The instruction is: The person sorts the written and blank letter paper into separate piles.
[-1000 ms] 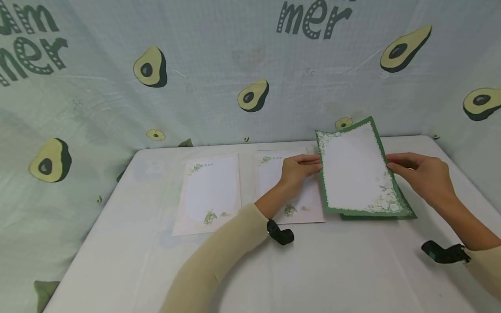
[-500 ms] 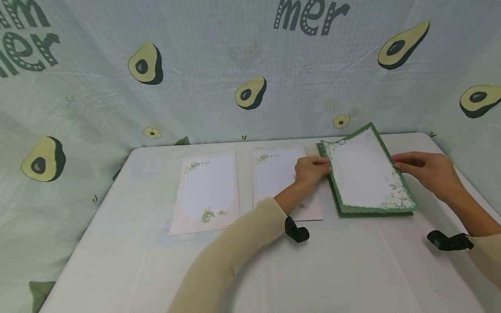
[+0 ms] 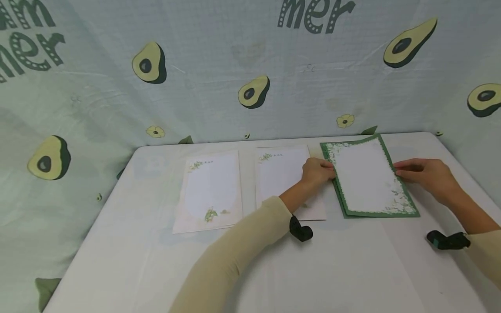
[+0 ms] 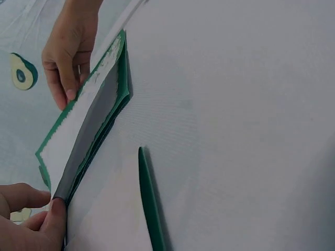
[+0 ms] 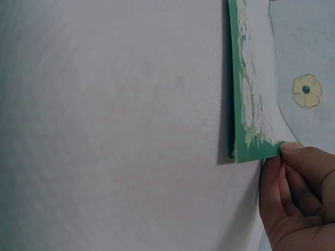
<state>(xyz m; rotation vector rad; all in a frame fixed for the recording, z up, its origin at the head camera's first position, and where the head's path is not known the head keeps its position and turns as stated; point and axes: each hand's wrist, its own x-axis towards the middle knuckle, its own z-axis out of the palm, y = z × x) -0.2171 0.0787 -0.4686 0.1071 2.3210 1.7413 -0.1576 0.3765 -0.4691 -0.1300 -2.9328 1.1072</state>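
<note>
A sheet of stationery paper [image 3: 364,178] with a green border and white flowers lies over another green-edged sheet [image 3: 339,201] at the right of the table. My left hand [image 3: 316,171] pinches its left edge between thumb and fingers. On the opposite side, my right hand [image 3: 428,174] pinches the right edge, seen up close in the right wrist view, where the thumb [image 5: 293,148] presses on the green border. The top sheet bows slightly, and a gap shows between it and the green layer beneath in the left wrist view.
Two pale pink sheets lie to the left: one farther left [image 3: 211,191] and one in the middle [image 3: 274,174], partly covered by my left hand and forearm. A white cloth covers the table [image 3: 332,269]. Behind it hangs a curtain [image 3: 203,100] printed with avocados.
Both hands have lowered the green-bordered sheet and brought it a little to the right. It now lies nearly flush over the green sheet below, its tilt gone.
</note>
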